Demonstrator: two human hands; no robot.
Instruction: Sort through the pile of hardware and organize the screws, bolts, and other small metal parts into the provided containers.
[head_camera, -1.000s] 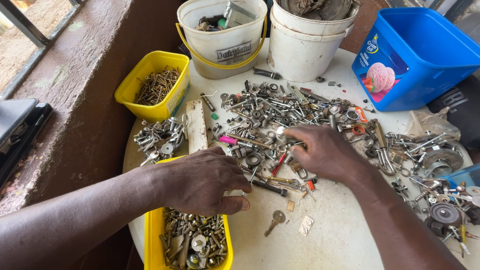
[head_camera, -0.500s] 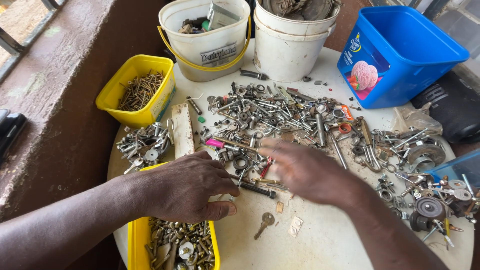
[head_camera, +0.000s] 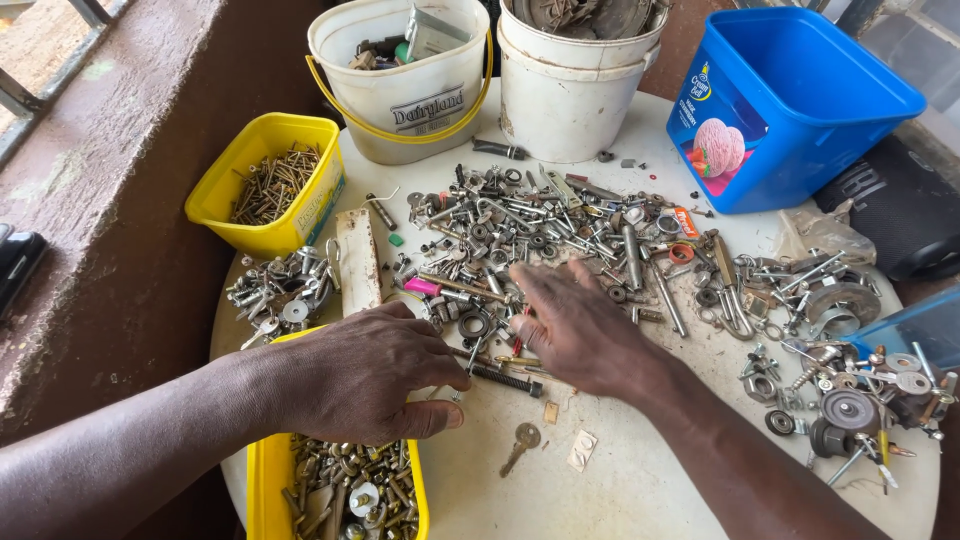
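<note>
Since half a second ago, right hand (head_camera: 580, 330) has slid left across the hardware pile (head_camera: 560, 240), fingers loosely spread, gripping nothing visible. Left hand (head_camera: 375, 375) stays curled over the near yellow tub (head_camera: 262, 480), fingertips beside a dark bolt (head_camera: 505, 378); its contents cannot be told. Brass key (head_camera: 522, 440) lies on the desk (head_camera: 650, 480).

yellow tubs (head_camera: 268, 185), white buckets (head_camera: 570, 95), blue tub (head_camera: 800, 110), pink plug (head_camera: 422, 287), grey metal hardware (head_camera: 560, 235)
</note>
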